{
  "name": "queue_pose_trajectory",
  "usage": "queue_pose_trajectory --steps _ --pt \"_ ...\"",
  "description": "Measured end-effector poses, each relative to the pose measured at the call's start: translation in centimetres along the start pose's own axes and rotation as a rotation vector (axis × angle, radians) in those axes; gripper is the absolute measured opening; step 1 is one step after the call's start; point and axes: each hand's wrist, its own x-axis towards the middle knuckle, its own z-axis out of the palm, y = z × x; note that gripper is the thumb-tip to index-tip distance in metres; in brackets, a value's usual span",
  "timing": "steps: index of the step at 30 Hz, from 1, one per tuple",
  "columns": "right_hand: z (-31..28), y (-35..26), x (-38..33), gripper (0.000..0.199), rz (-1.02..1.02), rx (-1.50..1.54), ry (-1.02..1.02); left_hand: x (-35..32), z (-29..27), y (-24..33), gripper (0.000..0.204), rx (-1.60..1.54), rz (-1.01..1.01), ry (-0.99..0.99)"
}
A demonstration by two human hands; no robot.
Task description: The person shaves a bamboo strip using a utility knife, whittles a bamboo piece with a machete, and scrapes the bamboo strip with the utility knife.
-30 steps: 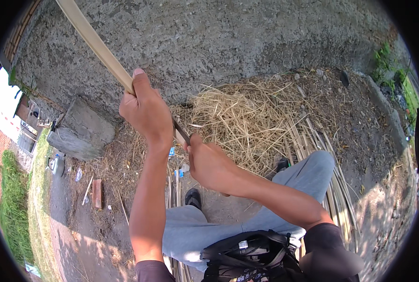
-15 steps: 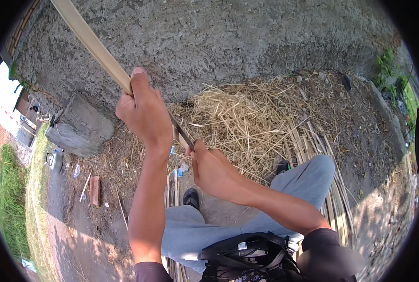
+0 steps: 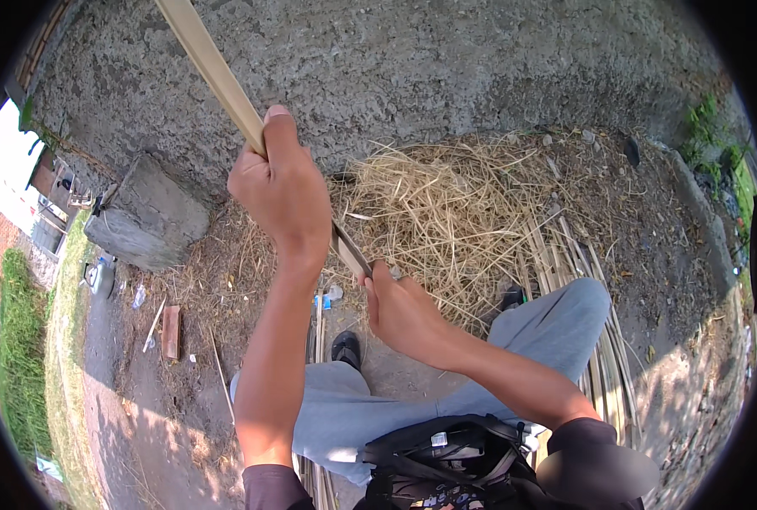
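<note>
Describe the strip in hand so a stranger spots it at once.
Start at the rough grey wall across the top. In front of it, find the left hand; the long pale strip runs from that grip past the picture's top edge. Unlike the strips on the ground by the right leg, it is held up.

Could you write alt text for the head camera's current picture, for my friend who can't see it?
The left hand holds a long pale strip, and the right hand holds a dark blade close along it. Beyond them, a straw-like heap lies before a rough grey wall.
</note>
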Motion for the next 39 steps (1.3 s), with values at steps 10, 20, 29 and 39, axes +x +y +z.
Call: queue_pose_trajectory --steps 10,20,29,39 --pt "-1.5 -1.0 -0.1 0.017 0.036 0.092 -0.162 0.6 -0.8 -0.6 0.040 0.076 0.048 0.036" --pt "0.1 1.1 -0.9 0.017 0.023 0.040 -0.125 1.5 -2.1 -0.8 0.040 -0.003 0.008 -0.023" --pt "2.9 4.3 -1.6 0.017 0.102 0.014 -0.141 1.6 -2.0 -0.9 0.040 0.024 0.007 0.015" --pt "4.9 7.0 -2.0 0.017 0.037 0.073 -0.119 3.4 -3.5 -1.0 0.038 -0.075 -0.056 0.057"
